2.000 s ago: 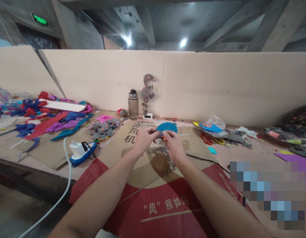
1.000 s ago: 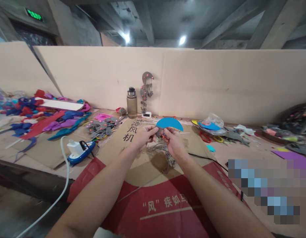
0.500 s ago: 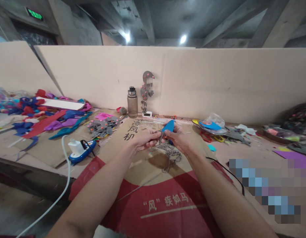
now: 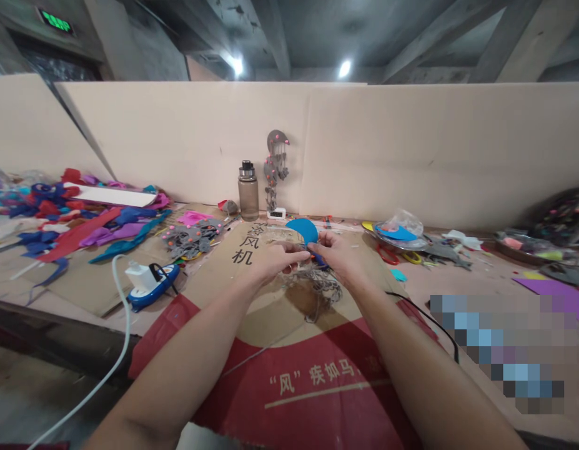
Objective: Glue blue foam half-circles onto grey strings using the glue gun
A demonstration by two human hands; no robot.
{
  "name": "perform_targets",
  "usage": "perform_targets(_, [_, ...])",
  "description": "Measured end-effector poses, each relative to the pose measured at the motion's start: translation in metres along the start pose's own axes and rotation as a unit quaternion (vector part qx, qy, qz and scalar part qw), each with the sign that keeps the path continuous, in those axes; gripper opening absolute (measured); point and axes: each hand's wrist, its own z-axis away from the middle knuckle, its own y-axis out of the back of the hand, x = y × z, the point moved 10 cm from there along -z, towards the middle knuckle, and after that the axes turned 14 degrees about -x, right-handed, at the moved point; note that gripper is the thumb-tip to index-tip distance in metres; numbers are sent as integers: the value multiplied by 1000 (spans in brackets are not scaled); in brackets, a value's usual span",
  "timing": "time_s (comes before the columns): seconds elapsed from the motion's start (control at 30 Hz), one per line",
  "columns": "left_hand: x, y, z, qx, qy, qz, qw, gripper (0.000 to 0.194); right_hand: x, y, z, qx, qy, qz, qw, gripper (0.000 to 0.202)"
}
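Note:
A curved blue felt piece (image 4: pixel 303 230) stands up between my hands above the cardboard. My right hand (image 4: pixel 333 255) is closed on its lower right end. Beside it, my left hand (image 4: pixel 285 257) has its thumb and fingers pinched together near the piece's bottom edge; what they hold is too small to make out. Tangled grey string with small grey pieces (image 4: pixel 324 284) lies just below my hands. Something dark blue shows under my right fingers.
A bottle (image 4: pixel 248 194), a small clock (image 4: pixel 276 214) and a grey hanging ornament (image 4: pixel 276 162) stand at the back board. Grey felt pieces (image 4: pixel 193 239) and a blue power strip (image 4: pixel 154 289) lie left; a plate (image 4: pixel 396 239) and scissors (image 4: pixel 387 254) lie right.
The blue felt piece has turned from a narrow, slanted view to a broad curved face and shifted left. Both hands have changed their hold around it.

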Motion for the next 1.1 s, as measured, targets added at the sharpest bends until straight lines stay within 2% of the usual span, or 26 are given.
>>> perform_targets(0.1, [-4, 1, -2, 6, 8, -50, 999, 24, -3, -1, 1, 3, 3, -6, 1000, 17])
perform_targets(0.2, [-6, 6, -2, 27, 19, -53, 998, 22, -5, 0, 2, 6, 0, -20, 1000, 14])
perform_targets(0.37, [3, 7, 2, 36, 10, -47, 998, 21, -17, 7, 5, 17, 9, 76, 997, 7])
perform_targets(0.5, [2, 11, 2, 44, -1, -52, 998, 23, -17, 4, 4, 0, 2, 121, 993, 17])
perform_targets(0.7, [0, 13, -1, 27, -15, -58, 998, 27, -11, 4, 2, -3, 2, 108, 994, 19])
perform_targets(0.9, [-4, 13, -3, 17, 0, -16, 1000, 28, -10, 2, 2, -4, -13, 114, 993, 17])
perform_targets(1.1, [-13, 12, -7, 28, 10, 109, 994, 26, -9, -4, 2, -9, 0, 104, 995, 17])
